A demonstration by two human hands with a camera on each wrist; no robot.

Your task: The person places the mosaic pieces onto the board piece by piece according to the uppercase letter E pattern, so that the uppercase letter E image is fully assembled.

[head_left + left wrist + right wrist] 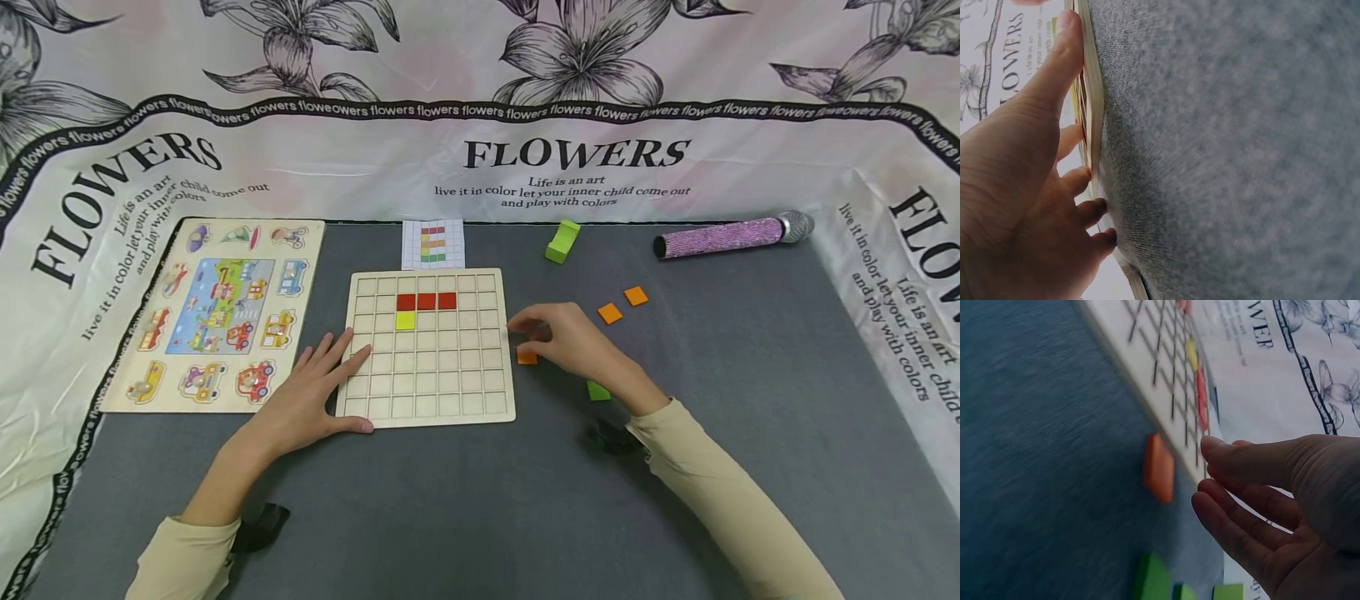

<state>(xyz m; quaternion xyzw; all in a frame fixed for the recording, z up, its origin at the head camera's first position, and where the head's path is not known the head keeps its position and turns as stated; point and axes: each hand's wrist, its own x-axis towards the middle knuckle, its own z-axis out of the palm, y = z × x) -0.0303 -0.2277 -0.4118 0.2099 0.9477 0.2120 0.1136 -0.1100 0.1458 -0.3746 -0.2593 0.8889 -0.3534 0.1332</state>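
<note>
A wooden grid board point(435, 375) lies flat, with a row of red squares point(426, 302) and one yellow square point(405, 320) on it. My left hand point(300, 408) spreads over its left side, thumb at the near corner and fingertips along the edge. In the left wrist view, the thumb point(1060, 62) lies against the board's edge. My right hand point(573, 342) hovers by the board's right edge, fingers loosely bent, with nothing visible between thumb and index finger. Just below its fingertips an orange piece point(527, 357) lies beside the board, partly covered by the hand in the head view.
Two orange squares point(610, 313) lie to the right, and a green piece point(597, 391) sits below the right wrist. Farther back are green blocks point(562, 242) and a glittery pink microphone point(723, 239). A patterned card point(433, 244) touches the board's top; a picture puzzle point(281, 383) lies left.
</note>
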